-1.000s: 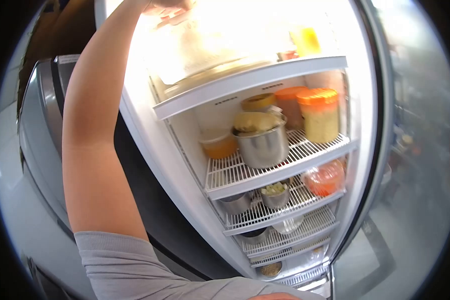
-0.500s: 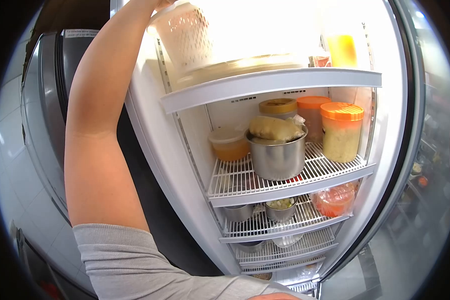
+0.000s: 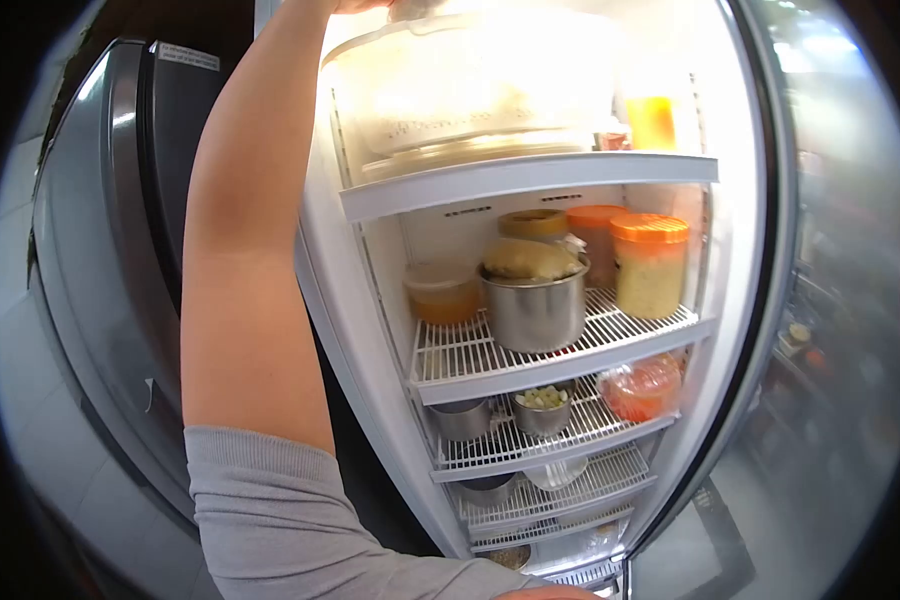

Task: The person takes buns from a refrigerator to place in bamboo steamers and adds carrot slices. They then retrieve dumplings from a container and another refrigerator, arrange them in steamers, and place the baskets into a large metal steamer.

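My left arm reaches up to the open fridge's top shelf. My left hand (image 3: 362,5) is cut off by the upper frame edge, at the rim of a pale, translucent perforated basket (image 3: 470,85); its fingers are hidden. Glare washes out much of the basket, which sits over a flat pale item on the top shelf (image 3: 530,172). An orange-filled container (image 3: 652,122) stands to the right. At the bottom edge shows a strip of skin (image 3: 550,593); whether it is my right hand or forearm cannot be made out.
Below are a steel pot (image 3: 535,312) with a bag on top, orange-lidded jars (image 3: 652,270), a tub (image 3: 442,295) and smaller bowls (image 3: 543,410). The fridge door (image 3: 820,400) stands open at right; a dark grey appliance (image 3: 105,250) is at left.
The basket has gone from tilted at the upper left to lying across the top shelf, with my left hand still at its upper left. The view has shifted, and the shelves appear further left.
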`<action>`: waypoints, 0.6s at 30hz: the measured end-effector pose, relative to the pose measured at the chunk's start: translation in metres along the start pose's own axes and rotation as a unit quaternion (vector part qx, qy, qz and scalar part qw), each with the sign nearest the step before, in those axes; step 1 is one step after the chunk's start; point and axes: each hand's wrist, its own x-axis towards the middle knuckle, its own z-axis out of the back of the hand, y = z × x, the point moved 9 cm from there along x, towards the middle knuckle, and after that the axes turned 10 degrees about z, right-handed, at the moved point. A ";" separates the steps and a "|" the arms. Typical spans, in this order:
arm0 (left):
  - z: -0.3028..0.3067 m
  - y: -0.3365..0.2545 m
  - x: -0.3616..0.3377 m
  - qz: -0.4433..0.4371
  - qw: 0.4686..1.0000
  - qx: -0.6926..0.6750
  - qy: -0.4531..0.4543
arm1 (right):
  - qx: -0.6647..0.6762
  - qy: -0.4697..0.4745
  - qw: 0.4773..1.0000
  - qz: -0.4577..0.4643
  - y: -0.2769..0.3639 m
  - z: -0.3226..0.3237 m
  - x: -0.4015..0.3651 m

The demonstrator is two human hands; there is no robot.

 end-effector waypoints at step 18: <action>-0.349 -0.029 -0.383 -0.129 0.358 -0.886 0.267 | -0.049 0.191 0.980 -0.036 0.002 0.039 -0.330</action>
